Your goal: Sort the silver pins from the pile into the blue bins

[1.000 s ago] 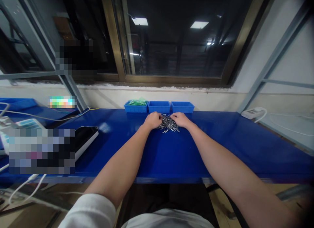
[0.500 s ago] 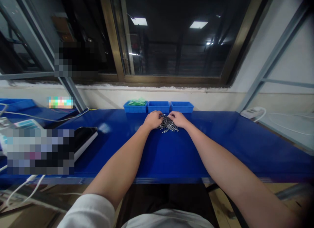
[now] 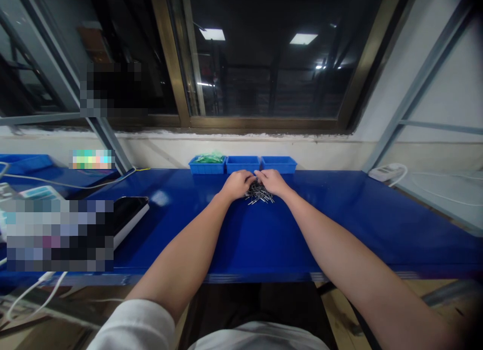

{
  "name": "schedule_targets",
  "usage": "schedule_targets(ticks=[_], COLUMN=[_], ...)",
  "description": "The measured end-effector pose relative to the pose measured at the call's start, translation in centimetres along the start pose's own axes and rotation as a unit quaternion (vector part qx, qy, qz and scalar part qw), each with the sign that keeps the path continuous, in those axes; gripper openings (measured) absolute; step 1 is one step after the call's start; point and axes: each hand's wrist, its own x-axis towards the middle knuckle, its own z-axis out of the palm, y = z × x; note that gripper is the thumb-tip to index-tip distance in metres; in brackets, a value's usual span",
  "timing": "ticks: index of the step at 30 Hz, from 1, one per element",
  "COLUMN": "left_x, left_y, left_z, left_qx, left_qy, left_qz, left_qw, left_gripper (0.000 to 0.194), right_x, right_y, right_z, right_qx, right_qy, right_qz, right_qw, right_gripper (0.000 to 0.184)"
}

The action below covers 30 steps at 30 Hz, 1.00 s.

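Note:
A heap of thin, dark and silvery metal pieces point(image 3: 260, 195), like small rods or screws, lies on the blue tabletop point(image 3: 260, 239). At its left edge is my left hand point(image 3: 238, 184), fingers curled inward over the heap. My right hand point(image 3: 273, 182) reaches in from the other side, thumb and fingers brought together at the far side of the heap. The two hands' fingertips are close to each other. Whatever sits between the fingers is too small and too hidden to make out.
Behind the heap stand three blue bins by the wall: the left bin point(image 3: 207, 168) holds green packets, beside a middle bin point(image 3: 243, 164) and a right bin point(image 3: 278, 165). A phone-like device point(image 3: 132, 209) lies at left. A white power strip point(image 3: 385, 172) is at right.
My fingertips have drawn closer together over the far side of the heap, the right hand shifting slightly left. The view has shifted a little.

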Motion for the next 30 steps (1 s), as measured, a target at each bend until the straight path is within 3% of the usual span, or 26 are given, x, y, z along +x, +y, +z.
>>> schedule_targets(ticks=[5,10,15,21,25,30], left_x=[0.0,0.0,0.0,0.1,0.0,0.0], left_y=[-0.3,-0.5,-0.4,-1.3,-1.5,-1.2], left_z=[0.2,0.2,0.3,1.0,1.1,0.9], left_qx=[0.031,0.029,0.027,0.024,0.034,0.042], left_qy=[0.001,0.004,-0.001,0.016,0.007,-0.014], left_qz=[-0.023,-0.042,-0.047,-0.056,-0.065,-0.082], left_qw=[0.999,0.999,0.999,0.998,0.997,0.996], left_gripper=[0.030,0.029,0.032,0.035,0.035,0.036], right_x=[0.2,0.2,0.2,0.8,1.0,0.9], right_y=[0.5,0.8,1.2,3.8,5.3,5.6], right_z=[0.4,0.4,-0.1,-0.7,-1.1,-0.9], right_qx=[0.104,0.278,0.310,0.211,0.048,-0.057], right_qy=[0.019,0.029,0.050,0.164,0.155,0.123], right_qz=[0.027,0.059,0.102,0.130,0.110,0.149], right_qw=[0.994,0.958,0.944,0.955,0.981,0.980], right_gripper=[0.038,0.026,0.028,0.024,0.044,0.068])
